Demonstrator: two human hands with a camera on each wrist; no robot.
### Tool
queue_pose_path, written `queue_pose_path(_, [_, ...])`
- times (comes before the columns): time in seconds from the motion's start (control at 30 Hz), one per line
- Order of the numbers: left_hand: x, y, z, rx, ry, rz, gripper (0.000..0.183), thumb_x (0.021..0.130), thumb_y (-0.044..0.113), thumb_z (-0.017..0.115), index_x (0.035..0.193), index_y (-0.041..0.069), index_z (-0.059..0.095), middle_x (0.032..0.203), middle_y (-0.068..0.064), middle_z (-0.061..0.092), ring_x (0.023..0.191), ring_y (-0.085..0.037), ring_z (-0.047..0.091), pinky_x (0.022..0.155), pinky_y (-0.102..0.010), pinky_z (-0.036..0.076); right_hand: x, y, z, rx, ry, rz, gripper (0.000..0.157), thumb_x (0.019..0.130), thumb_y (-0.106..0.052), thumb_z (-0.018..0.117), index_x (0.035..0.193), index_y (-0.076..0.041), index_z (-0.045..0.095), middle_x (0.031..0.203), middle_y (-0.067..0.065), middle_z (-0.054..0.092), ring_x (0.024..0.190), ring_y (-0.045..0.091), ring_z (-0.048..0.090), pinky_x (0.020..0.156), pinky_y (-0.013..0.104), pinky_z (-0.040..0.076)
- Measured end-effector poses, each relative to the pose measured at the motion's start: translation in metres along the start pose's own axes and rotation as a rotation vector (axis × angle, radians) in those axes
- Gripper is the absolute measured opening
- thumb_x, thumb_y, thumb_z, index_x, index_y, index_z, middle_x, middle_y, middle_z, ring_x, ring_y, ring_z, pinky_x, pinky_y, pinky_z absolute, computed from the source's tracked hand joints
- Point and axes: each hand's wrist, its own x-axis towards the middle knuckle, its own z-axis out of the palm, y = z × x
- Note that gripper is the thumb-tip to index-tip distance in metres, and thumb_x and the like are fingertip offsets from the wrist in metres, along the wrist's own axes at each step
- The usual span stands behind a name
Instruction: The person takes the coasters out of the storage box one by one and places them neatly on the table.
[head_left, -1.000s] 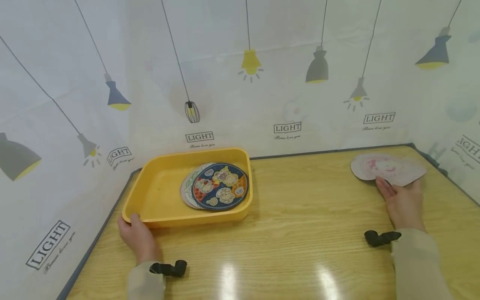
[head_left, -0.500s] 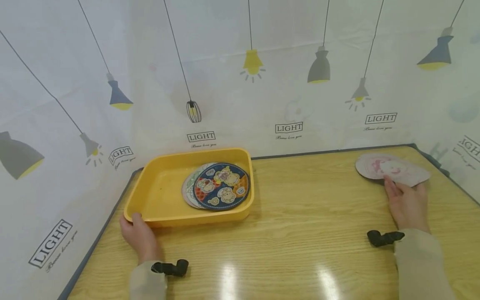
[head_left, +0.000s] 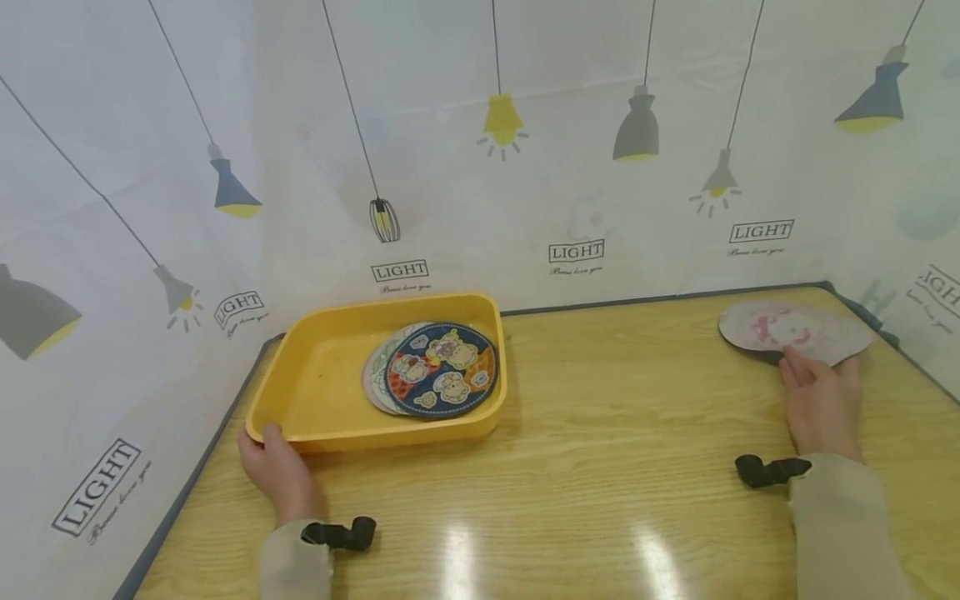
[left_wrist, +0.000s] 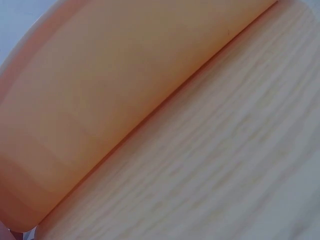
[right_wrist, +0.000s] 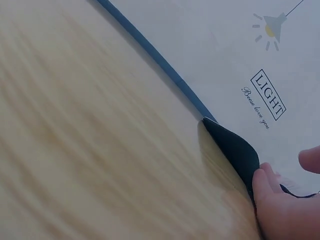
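In the head view, my left hand (head_left: 279, 473) grips the near-left corner of a yellow plastic tray (head_left: 315, 392), thumb over the rim. Two overlapping round mats lie on the tray's right side; the dark blue mat (head_left: 442, 371) with cartoon figures covers most of a pale one (head_left: 378, 379). My right hand (head_left: 825, 408) holds another round mat (head_left: 795, 329) by its near edge, at the table's back right. It has a pale top with a pink print, and its black underside (right_wrist: 232, 147) shows in the right wrist view. The left wrist view shows the tray's outer wall (left_wrist: 110, 85).
Both things are on a wood-grain table (head_left: 600, 442) with a dark edge strip. White wall covering (head_left: 465, 183) printed with lamps rises right behind the table and along both sides. Each wrist wears a black camera.
My right hand has shifted slightly right and toward the back with the pink-printed mat. My left hand stays on the tray corner, and the tray has not visibly moved.
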Motion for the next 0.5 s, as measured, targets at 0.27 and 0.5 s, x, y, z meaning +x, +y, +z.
queue_pose_path(0.27, [0.0002, 0.0022, 0.0003, -0.012, -0.009, 0.004, 0.04, 0.093, 0.02, 0.034, 0.133, 0.02, 0.041, 0.133, -0.001, 0.045, 0.116, -0.015, 0.044, 0.096, -0.026, 0.035, -0.0019, -0.0028, 0.0045, -0.046, 0.025, 0.049, 0.087, 0.092, 0.01, 0.025, 0.132, -0.06, -0.008, 0.145, -0.018, -0.021, 0.124, 0.018, 0.042, 0.111, 0.027, 0.016])
queue_pose_path(0.5, [-0.0005, 0.0024, 0.0003, 0.009, -0.004, -0.013, 0.041, 0.093, 0.021, 0.034, 0.134, 0.02, 0.04, 0.133, 0.0, 0.044, 0.116, -0.015, 0.044, 0.097, -0.026, 0.035, -0.0012, -0.0063, 0.006, 0.068, 0.079, 0.039, 0.088, 0.09, 0.014, 0.029, 0.135, -0.058, 0.005, 0.145, -0.018, -0.011, 0.127, 0.013, 0.036, 0.111, 0.023, 0.013])
